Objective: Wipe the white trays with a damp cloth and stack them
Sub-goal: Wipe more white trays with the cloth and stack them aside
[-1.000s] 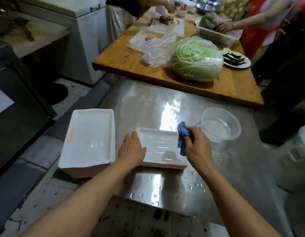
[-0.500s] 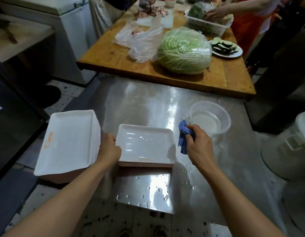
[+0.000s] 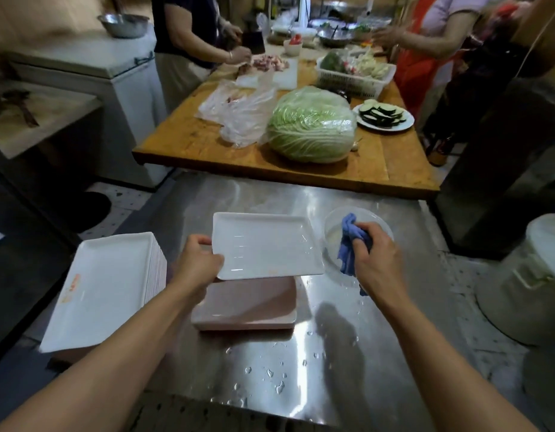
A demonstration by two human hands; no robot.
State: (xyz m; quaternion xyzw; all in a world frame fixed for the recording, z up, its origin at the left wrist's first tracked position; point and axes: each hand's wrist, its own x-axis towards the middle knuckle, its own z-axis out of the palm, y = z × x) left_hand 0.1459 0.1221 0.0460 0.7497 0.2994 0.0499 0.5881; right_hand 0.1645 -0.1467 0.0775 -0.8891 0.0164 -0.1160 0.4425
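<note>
My left hand (image 3: 197, 267) grips the left edge of a white tray (image 3: 266, 244) and holds it lifted above the steel table (image 3: 332, 353). Under it lies another tray (image 3: 245, 307), in shadow and looking pinkish. My right hand (image 3: 377, 255) is shut on a blue cloth (image 3: 349, 244), held over a clear plastic bowl of water (image 3: 333, 232). A stack of white trays (image 3: 108, 288) sits at the table's left edge, overhanging it.
A wooden table (image 3: 301, 169) beyond carries a wrapped cabbage (image 3: 312, 124), a plastic bag (image 3: 241, 110), a plate of sliced vegetables (image 3: 384, 115) and a white basket (image 3: 354, 79). Two people work there. A white bucket (image 3: 531, 275) stands on the right. Water drops lie near the table's front.
My left hand has lifted the white tray off the table, baring a second tray beneath. My right hand has moved the blue cloth over the water bowl.
</note>
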